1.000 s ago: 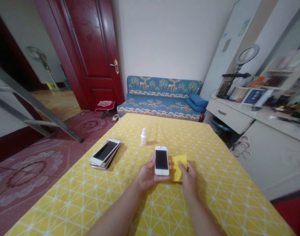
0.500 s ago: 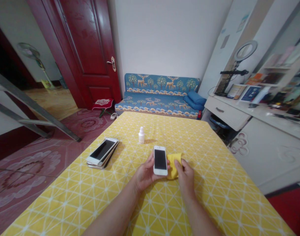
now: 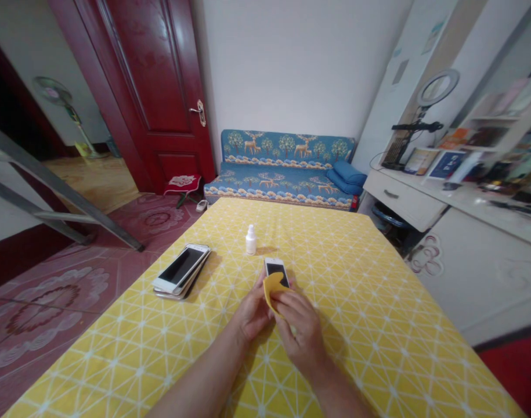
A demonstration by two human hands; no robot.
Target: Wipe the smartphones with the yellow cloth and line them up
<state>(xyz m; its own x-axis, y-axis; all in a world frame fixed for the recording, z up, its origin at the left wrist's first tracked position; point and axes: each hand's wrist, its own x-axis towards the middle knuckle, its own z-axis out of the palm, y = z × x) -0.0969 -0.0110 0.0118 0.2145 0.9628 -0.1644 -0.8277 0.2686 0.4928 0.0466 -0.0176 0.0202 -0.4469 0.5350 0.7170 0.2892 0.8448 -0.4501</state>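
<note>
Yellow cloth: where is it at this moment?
In the head view, the yellow cloth is below the picture's centre, gripped by the right hand, over the lower part of the white phone that the left hand holds.

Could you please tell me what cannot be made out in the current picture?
Head view: lower front of the held phone, behind the cloth and right hand.
Head view: any print on the bottle, too small.
Head view: most of the lower phones, under the top phone.
</note>
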